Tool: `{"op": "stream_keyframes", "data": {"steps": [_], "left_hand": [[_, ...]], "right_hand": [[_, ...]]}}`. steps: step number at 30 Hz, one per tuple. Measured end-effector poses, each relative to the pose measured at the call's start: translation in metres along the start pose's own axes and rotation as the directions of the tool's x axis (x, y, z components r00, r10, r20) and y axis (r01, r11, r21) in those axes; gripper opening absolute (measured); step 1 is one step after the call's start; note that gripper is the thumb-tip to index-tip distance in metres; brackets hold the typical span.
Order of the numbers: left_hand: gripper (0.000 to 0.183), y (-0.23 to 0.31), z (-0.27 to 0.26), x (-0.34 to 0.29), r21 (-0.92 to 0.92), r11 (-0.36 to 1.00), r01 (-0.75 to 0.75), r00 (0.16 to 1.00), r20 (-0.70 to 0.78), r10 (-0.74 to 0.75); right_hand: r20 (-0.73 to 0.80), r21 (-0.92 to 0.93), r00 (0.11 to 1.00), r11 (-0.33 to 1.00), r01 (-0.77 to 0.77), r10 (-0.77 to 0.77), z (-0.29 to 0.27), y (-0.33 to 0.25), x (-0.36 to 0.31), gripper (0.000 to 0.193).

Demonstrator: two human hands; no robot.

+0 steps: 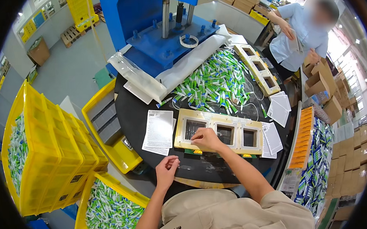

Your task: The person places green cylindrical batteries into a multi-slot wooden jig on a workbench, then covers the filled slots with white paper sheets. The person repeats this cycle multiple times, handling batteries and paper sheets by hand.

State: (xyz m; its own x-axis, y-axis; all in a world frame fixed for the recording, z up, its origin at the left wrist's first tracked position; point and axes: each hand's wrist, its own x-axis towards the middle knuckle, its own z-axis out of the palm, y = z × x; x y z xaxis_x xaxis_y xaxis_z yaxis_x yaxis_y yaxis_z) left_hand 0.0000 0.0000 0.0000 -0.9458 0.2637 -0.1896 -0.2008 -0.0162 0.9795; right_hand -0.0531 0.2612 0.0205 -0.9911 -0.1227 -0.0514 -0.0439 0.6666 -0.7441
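Note:
My right hand (206, 139) rests on the near cream-coloured mould frame (218, 131), over its left pocket, fingers bent down onto the frame; whether it pinches anything is hidden. My left hand (167, 170) hovers at the near edge of the black round table (133, 113), fingers loosely curled, thumb and forefinger close together with nothing visible between them. A large heap of green-and-white tubes (215, 81) lies beyond the frame.
A second mould frame (259, 69) lies at the far right. Printed paper sheets (158, 131) lie left, white cards (279, 107) right. A blue press (162, 28) stands behind. Yellow crates of tubes (48, 150) stand left. Another person (301, 29) works far right beside cardboard boxes.

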Motion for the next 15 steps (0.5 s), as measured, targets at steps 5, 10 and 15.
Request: {"op": "stream_keyframes", "data": {"steps": [5, 10, 15], "left_hand": [[0.023, 0.018, 0.012, 0.045, 0.403, 0.845, -0.350, 0.933, 0.072, 0.353], [0.024, 0.016, 0.020, 0.066, 0.610, 0.372, -0.700, 0.678, 0.403, 0.615], [0.024, 0.002, 0.004, 0.066, 0.606, 0.366, -0.706, 0.646, 0.339, 0.684]], "right_hand": [[0.258, 0.089, 0.966, 0.996, 0.005, -0.028, -0.020, 0.004, 0.025, 0.023], [0.365, 0.096, 0.931, 0.994, -0.048, 0.009, -0.030, 0.011, 0.030, 0.022], [0.311, -0.083, 0.946, 0.988, 0.128, -0.096, -0.020, 0.013, 0.017, 0.016]]}}
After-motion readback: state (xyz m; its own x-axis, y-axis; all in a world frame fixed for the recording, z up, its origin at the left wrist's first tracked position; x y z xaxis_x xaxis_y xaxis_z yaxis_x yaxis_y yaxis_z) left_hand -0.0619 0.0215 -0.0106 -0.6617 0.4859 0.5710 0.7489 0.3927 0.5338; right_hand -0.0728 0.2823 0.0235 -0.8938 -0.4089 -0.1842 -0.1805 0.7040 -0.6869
